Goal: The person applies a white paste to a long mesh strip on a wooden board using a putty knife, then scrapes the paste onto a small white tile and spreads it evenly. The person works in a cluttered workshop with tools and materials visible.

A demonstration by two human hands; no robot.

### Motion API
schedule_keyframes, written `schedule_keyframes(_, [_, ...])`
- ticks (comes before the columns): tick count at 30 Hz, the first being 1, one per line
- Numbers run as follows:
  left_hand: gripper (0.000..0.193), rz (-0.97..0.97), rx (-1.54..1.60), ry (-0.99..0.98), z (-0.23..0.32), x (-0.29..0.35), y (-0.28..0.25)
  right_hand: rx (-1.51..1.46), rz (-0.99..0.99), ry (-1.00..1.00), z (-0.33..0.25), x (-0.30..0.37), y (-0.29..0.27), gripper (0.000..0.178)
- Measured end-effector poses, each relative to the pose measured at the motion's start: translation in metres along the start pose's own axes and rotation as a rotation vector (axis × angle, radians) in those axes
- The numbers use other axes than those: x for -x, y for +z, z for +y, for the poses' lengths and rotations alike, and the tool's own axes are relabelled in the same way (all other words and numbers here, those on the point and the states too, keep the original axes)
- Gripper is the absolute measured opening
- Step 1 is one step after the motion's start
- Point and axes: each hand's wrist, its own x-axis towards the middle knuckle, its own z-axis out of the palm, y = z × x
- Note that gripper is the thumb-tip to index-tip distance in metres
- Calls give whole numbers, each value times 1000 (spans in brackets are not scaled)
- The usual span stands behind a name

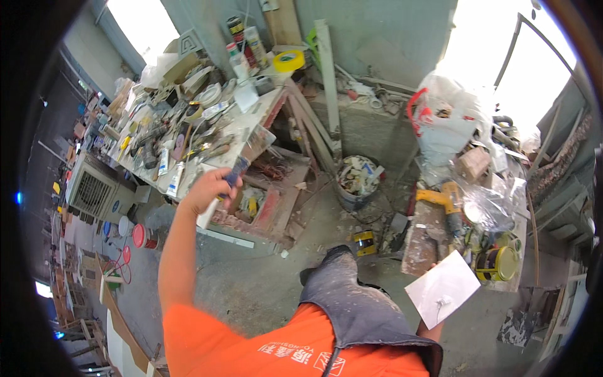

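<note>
My left hand (212, 188) is closed around the dark handle of a putty knife (237, 169). Its wide blade points up and away, over the front corner of a cluttered workbench (235, 129). At the lower right, my right hand (431, 329) holds a white board (453, 279) from beneath, so most of its fingers are hidden. A small dab of greyish paste (443, 301) sits on the board's near part. Between the two arms hangs a dusty dark apron (361, 292) over my orange shirt.
Tubes, tools and a yellow tape roll (289, 61) crowd the bench. A bucket of scraps (359, 179) stands on the floor ahead. On the right-hand table lie a yellow power drill (449, 200), a yellow can (499, 262) and a white plastic bag (443, 132). An air cooler (91, 190) stands left.
</note>
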Motion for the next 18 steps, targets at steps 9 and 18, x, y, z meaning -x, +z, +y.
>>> schedule_keyframes(9, [36, -441, 416, -65, -19, 0, 275, -135, -236, 158, -31, -30, 5, 52])
schedule_keyframes(18, [22, -709, 700, -468, -60, -3, 477, -104, -233, 298, -31, -22, 6, 48])
